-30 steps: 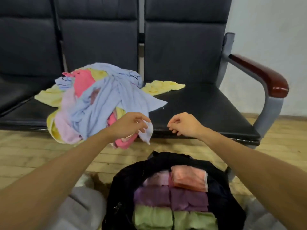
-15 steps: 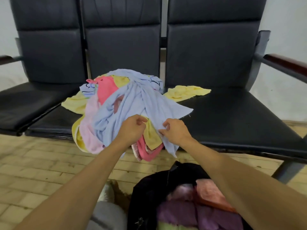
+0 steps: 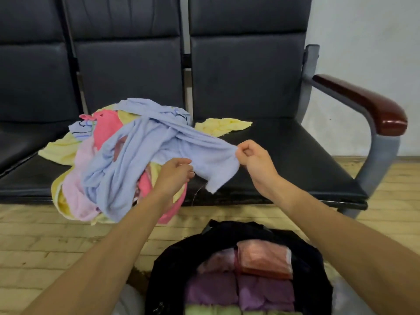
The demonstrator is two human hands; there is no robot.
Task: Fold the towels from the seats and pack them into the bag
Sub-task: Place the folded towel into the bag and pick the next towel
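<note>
The right hand [image 3: 254, 158] is pinching a corner of the blue towel [image 3: 159, 144] between thumb and curled fingers, holding it stretched above the right seat of the bench [image 3: 295, 178]. The left hand [image 3: 175, 176] is gripping the same towel lower down, just above the front edge of the bench. Its fingertips are partly hidden in the cloth, so the exact hold is hard to make out, though the fingers look curled round the fabric.

The rest of the blue towel is draping over a pile of towels [image 3: 75, 183] in pink, yellow and pale blue. The pile is sitting on the middle seat of the bench and spilling over its front edge. A yellow towel [image 3: 222, 126] is lying flat towards the back of the bench, where the middle and right seats meet.

A black bag [image 3: 172, 269] is standing open on the floor [image 3: 45, 246] in front of the bench. Folded towels [image 3: 263, 261] are lying side by side in it: orange and pink nearest the bench, then purple, then green farthest from it.
</note>
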